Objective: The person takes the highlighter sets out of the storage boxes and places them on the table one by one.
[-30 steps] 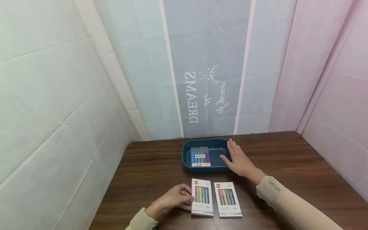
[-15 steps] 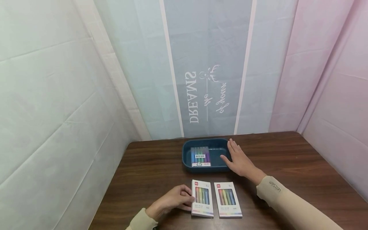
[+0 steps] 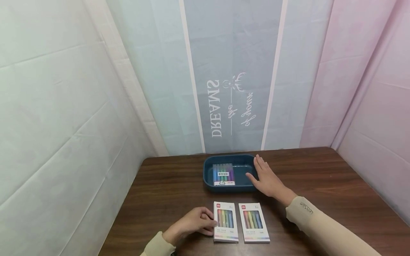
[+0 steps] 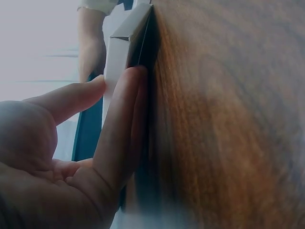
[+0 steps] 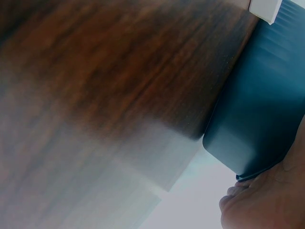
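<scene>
My left hand (image 3: 209, 219) lies on the brown table (image 3: 320, 177) at the left edge of a white pen box (image 3: 225, 221). In the left wrist view the left hand (image 4: 116, 80) pinches that pen box (image 4: 126, 24) between thumb and a finger. A second white pen box (image 3: 253, 222) lies just to the right. Further back stands a dark blue tray (image 3: 208, 161) holding a third pen box (image 3: 223, 174). My right hand (image 3: 261, 170) rests flat against the tray's right rim, fingers straight, thumb over the edge. The right wrist view shows the tray (image 5: 257, 109) and part of the right hand (image 5: 267, 200).
Pale fabric curtains (image 3: 230, 89) wall in the table on the left, back and right. Bare wood lies to the right of the tray and to the left of the boxes.
</scene>
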Demonstrator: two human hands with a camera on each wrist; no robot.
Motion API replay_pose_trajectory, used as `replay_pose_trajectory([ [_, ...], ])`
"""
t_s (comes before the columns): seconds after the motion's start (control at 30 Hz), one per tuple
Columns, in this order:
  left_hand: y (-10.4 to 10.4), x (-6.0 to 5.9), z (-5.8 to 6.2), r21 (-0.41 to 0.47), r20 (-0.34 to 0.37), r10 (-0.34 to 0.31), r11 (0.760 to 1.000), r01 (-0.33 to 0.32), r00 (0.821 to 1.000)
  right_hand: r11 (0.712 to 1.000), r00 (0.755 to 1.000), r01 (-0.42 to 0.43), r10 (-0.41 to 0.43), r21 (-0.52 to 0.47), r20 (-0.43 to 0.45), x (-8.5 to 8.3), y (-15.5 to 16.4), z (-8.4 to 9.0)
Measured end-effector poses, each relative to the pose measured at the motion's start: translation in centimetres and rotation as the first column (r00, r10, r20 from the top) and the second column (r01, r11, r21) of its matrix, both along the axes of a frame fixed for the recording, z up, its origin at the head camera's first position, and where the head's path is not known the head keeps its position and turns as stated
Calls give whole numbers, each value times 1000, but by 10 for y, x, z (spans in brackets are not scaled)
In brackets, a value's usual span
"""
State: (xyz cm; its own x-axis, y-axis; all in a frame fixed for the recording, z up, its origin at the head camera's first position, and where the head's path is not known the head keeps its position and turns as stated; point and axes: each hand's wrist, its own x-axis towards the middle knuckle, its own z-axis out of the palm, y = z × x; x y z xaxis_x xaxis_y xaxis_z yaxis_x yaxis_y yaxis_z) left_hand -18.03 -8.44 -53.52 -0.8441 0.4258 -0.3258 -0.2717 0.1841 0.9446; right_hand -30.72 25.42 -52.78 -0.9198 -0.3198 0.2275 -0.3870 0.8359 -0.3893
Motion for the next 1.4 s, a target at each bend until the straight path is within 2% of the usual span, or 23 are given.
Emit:
replay_pose_trajectory([
  [0.5,1,0,3,0,-35,-17,1000,18,999,1000,1000,2,-2,15,-11,-1,0,1],
  [1.07,0,0,7,-65,-66,-42,997,37,997,1000,1000,14,-14,17,-17,0,0,1],
  [1.4,0,-1,7,-50,-75,-57,997,53,996,1000,1000,-12,12,6,-13,0,1,1],
])
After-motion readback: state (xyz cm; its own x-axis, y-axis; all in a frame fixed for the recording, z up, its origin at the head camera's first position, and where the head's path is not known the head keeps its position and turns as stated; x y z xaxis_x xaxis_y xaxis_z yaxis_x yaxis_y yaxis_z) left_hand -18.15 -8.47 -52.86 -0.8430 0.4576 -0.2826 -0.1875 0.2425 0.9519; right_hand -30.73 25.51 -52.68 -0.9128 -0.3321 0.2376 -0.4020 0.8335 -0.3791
